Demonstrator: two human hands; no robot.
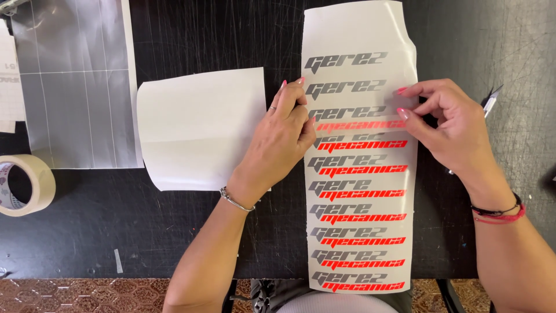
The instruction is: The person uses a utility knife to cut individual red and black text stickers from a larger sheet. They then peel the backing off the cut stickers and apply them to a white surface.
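A long white backing sheet (359,35) lies lengthwise on the black table (191,232), printed with rows of grey lettering, most with red lettering laid over them. My left hand (284,136) pinches the left end of a strip carrying red lettering (359,124), and my right hand (449,124) pinches its right end. The strip sits across the sheet just below the third grey row. Both hands rest on the sheet's edges.
A blank white sheet (200,127) lies left of my left hand. A silver vinyl sheet (75,81) with cut lines is at the far left, a roll of masking tape (26,185) below it. A small knife (491,99) lies at the right.
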